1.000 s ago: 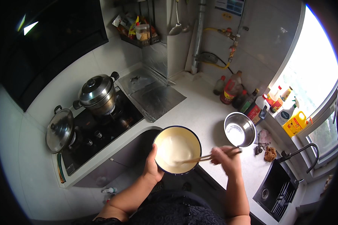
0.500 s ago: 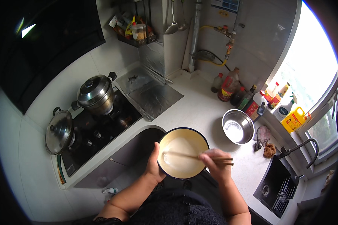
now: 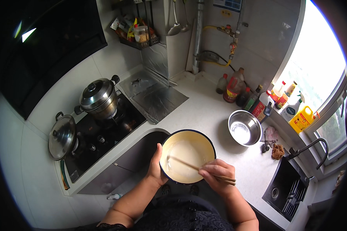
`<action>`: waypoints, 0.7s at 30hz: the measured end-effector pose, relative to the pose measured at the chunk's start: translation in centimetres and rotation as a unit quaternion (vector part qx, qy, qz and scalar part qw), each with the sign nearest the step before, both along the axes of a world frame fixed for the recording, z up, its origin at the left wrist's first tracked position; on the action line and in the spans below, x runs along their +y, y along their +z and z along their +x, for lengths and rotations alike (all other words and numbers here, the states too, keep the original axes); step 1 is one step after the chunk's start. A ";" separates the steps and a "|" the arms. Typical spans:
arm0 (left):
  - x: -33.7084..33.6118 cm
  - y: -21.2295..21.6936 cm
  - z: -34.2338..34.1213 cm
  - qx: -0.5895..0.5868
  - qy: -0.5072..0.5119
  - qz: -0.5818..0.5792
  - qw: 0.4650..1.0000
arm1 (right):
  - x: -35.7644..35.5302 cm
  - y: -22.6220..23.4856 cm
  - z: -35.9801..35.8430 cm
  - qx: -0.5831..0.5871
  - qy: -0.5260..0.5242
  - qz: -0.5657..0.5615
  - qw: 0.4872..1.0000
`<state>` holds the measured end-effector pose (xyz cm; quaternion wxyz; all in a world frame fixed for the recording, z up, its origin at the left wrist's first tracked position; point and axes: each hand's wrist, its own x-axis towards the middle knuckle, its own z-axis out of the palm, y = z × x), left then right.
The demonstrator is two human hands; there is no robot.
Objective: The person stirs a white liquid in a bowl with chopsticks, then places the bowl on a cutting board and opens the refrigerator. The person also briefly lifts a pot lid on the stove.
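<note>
A cream-coloured bowl (image 3: 205,146) with a dark rim is held in front of my body, over the counter's front edge. My left hand (image 3: 156,171) grips its left side, thumb up along the rim and fingers underneath. Pale, whitish liquid (image 3: 186,151) covers the bottom of the bowl. Closed around a pair of wooden chopsticks (image 3: 184,163), my right hand (image 3: 219,175) is at the bowl's lower right rim. The tips of the chopsticks dip into the liquid left of the bowl's middle, and their thick ends stick out past my right hand.
A shiny steel bowl (image 3: 245,128) stands on the white counter (image 3: 204,104), before several bottles (image 3: 234,86). Rightward are a brown scrubber (image 3: 278,152) and black sink (image 3: 285,188). On the left, a lidded pot (image 3: 99,99) and a lidded pan (image 3: 61,138) occupy the black stove (image 3: 104,134).
My right hand has shifted a little left and down, and the chopsticks now slant more steeply across the bowl. My left hand keeps its grip, with the bowl nearly in place.
</note>
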<state>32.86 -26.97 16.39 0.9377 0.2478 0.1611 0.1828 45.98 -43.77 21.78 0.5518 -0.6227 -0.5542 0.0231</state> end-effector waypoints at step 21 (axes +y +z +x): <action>-0.5 0.1 -2.0 0.010 0.038 0.035 0.999 | -2.7 1.3 2.3 0.209 0.066 -0.152 0.964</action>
